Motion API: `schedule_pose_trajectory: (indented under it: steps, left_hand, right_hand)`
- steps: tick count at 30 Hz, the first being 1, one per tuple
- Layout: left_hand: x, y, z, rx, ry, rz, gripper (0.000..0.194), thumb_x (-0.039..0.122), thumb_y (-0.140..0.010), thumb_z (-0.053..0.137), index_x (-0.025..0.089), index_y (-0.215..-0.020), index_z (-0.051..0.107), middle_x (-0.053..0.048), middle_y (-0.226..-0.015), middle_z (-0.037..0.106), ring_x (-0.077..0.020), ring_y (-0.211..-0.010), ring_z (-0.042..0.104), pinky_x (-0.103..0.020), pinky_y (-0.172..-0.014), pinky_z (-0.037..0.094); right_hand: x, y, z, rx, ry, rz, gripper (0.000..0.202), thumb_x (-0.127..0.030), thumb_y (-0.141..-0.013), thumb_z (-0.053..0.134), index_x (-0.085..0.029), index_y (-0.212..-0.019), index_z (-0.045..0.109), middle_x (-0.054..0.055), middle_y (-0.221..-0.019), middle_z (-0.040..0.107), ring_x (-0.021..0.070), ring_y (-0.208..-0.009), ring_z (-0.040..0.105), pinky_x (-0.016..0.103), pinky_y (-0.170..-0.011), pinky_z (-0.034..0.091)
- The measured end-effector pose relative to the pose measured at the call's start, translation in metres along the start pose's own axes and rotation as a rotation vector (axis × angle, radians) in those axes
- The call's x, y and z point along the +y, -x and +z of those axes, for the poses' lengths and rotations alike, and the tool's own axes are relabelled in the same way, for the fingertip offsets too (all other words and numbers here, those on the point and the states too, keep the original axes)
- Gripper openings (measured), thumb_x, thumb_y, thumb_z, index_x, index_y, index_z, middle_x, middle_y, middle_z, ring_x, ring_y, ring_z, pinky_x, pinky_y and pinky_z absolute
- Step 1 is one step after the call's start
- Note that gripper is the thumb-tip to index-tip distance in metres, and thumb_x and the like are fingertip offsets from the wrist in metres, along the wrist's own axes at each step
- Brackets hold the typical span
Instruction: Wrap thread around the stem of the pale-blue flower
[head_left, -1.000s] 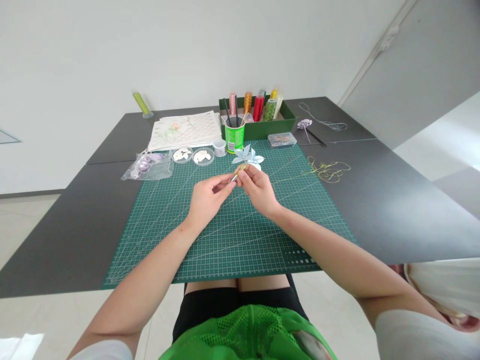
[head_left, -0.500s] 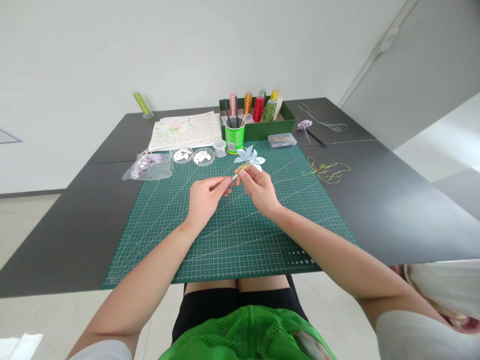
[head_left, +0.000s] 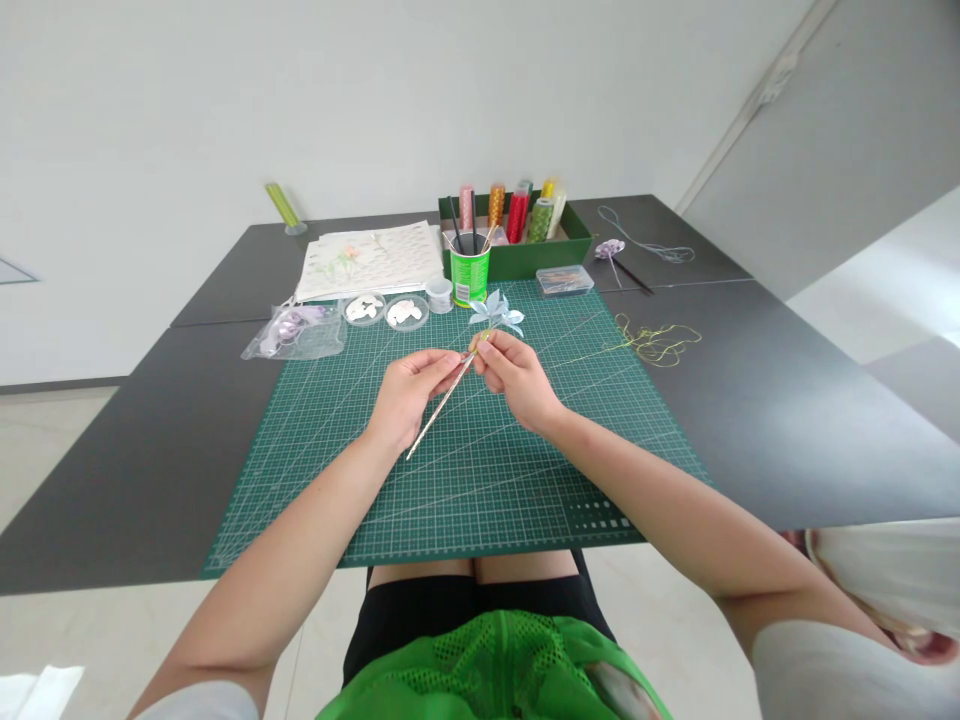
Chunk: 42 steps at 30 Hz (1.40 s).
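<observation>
Both hands meet over the green cutting mat (head_left: 345, 480). Between my left hand (head_left: 411, 388) and its fingertips runs a thin pale flower stem (head_left: 439, 412), slanting down toward me; the thumb and fingers are closed on it. My right hand (head_left: 519, 375) pinches the upper part of the same stem, where some yellow-green thread shows. Light blue artificial flowers (head_left: 496, 312) stand out just beyond the right fingertips. A loose yellow-green thread (head_left: 658, 340) lies to the right, with a strand running toward my right hand. The exact grip at the fingertips is partly hidden.
Behind the hands stand a green cup (head_left: 470, 278) of tools and a green box (head_left: 525, 262) of thread spools. Petal dishes (head_left: 406, 314), a plastic bag (head_left: 296, 333) and paper sheets (head_left: 367, 262) lie left. A clear case (head_left: 564, 280) and purple flower (head_left: 610, 249) are at right.
The stem has turned, and its long lower end now shows slanting toward me below the left hand. The blue flowers have shifted slightly. Both hands stay nearly in place.
</observation>
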<state>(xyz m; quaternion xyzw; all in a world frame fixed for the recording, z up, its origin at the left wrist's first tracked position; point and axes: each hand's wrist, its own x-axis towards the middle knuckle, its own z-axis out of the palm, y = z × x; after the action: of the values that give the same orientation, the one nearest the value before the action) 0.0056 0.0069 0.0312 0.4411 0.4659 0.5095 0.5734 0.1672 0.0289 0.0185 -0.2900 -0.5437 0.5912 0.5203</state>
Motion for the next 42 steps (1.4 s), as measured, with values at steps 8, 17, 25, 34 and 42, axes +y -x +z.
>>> schedule_pose_trajectory:
  steps: [8,17,25,34,42]
  left_hand:
    - [-0.013,-0.005,0.001,-0.026,0.282,-0.114,0.021,0.036,-0.075,0.087,0.022,-0.09,0.081,-0.002,-0.105,0.079,-0.0096,-0.081,0.068,-0.018,-0.068,0.055]
    - [-0.019,-0.006,0.005,-0.209,0.455,-0.045,0.029,0.037,-0.074,0.091,0.017,-0.092,0.082,-0.003,-0.095,0.076,-0.0106,-0.09,0.067,-0.018,-0.086,0.052]
    - [-0.017,-0.008,0.006,-0.285,0.389,0.002,0.027,0.041,-0.074,0.09,0.015,-0.078,0.08,-0.005,-0.094,0.074,-0.0162,-0.094,0.066,-0.026,-0.093,0.05]
    - [-0.022,-0.006,0.005,-0.28,0.436,-0.047,0.025,0.042,-0.079,0.086,0.018,-0.083,0.079,-0.004,-0.09,0.074,-0.0162,-0.092,0.068,-0.027,-0.088,0.052]
    - [-0.019,-0.005,0.008,-0.338,0.43,-0.006,0.023,0.038,-0.078,0.087,0.017,-0.084,0.081,-0.006,-0.093,0.073,-0.0193,-0.097,0.067,-0.028,-0.088,0.051]
  right_hand:
    - [-0.001,0.001,0.002,0.004,-0.147,0.039,0.029,-0.046,-0.09,0.069,-0.019,-0.09,0.059,-0.006,-0.071,0.056,0.0013,-0.042,0.024,0.022,-0.04,0.016]
    - [-0.003,0.002,0.003,-0.057,-0.187,0.077,0.029,-0.046,-0.091,0.068,-0.019,-0.09,0.061,-0.007,-0.07,0.052,0.0019,-0.043,0.022,0.023,-0.04,0.014]
    - [-0.004,0.002,0.003,-0.088,-0.176,0.056,0.031,-0.047,-0.09,0.069,-0.019,-0.085,0.059,-0.007,-0.067,0.05,0.0019,-0.044,0.023,0.023,-0.041,0.014]
    - [-0.004,0.001,0.001,-0.1,-0.179,0.068,0.03,-0.046,-0.091,0.069,-0.018,-0.087,0.06,-0.008,-0.067,0.049,0.0021,-0.044,0.022,0.023,-0.041,0.014]
    - [-0.008,0.002,-0.001,-0.151,-0.278,0.124,0.027,-0.043,-0.09,0.07,-0.018,-0.086,0.059,-0.009,-0.066,0.046,0.0025,-0.045,0.019,0.024,-0.042,0.012]
